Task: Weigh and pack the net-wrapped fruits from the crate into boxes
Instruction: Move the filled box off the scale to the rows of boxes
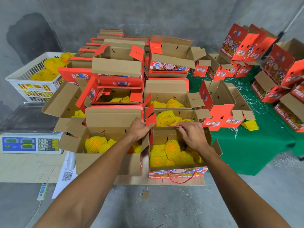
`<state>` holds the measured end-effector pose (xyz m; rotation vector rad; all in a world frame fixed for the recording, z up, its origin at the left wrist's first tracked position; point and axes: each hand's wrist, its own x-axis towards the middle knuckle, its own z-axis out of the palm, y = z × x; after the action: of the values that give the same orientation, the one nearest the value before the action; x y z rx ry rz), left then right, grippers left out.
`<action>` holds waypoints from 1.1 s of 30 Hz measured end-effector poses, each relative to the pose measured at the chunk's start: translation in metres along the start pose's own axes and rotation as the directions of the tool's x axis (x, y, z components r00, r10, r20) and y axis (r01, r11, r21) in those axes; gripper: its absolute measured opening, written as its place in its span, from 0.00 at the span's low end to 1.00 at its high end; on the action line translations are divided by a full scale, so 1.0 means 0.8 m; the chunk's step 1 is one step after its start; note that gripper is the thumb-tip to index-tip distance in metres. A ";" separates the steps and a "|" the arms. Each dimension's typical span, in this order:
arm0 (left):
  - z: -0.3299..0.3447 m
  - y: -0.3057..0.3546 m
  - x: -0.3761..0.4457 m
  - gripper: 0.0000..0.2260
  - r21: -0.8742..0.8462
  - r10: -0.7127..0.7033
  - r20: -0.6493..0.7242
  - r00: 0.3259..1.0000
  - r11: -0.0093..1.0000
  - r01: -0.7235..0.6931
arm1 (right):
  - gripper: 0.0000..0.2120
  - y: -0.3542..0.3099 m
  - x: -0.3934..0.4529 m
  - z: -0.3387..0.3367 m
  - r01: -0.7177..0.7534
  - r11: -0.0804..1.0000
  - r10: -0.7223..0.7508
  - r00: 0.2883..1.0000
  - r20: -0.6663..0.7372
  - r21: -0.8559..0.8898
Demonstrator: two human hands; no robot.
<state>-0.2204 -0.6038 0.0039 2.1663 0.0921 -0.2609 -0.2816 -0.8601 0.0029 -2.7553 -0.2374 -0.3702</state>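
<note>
A red printed box (pixel 177 174) in front of me holds several fruits in yellow foam nets (pixel 171 153). My left hand (pixel 139 129) grips the box's far left flap at its corner. My right hand (pixel 192 135) curls over the far edge of the same box and holds the back flap. A second open box (pixel 105 163) to the left also holds netted fruits (pixel 95 143). The white crate (pixel 31 79) with more netted fruits stands at the far left. The scale (pixel 31 142) sits near left with its pan bare.
Many open red and brown boxes (pixel 118 63) are stacked behind, some with netted fruits inside. More boxes (pixel 246 43) stand on a green cloth (pixel 256 145) at the right, with one loose yellow net (pixel 250 125) there. A paper with a QR code (pixel 67 176) lies at the left.
</note>
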 end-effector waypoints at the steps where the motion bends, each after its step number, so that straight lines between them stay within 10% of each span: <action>1: -0.001 -0.002 -0.001 0.12 -0.009 -0.008 -0.027 1.000 1.000 0.007 | 0.10 -0.001 0.000 0.000 -0.009 1.000 0.009 1.000 0.005 -0.015; 22: -0.001 -0.029 -0.052 0.23 -0.017 -0.161 -0.051 0.986 0.987 0.160 | 0.10 -0.058 0.065 0.021 -0.254 0.965 0.255 0.967 0.008 -0.059; 33: 0.010 -0.014 -0.039 0.21 -0.248 -0.295 -0.168 0.940 0.936 0.250 | 0.11 -0.174 0.110 0.043 -0.003 0.992 0.010 0.999 -0.054 0.125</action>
<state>-0.2540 -0.6027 -0.0024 1.9456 0.5203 -0.1768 -0.2191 -0.7085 0.0406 -2.6189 -0.2293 -0.4133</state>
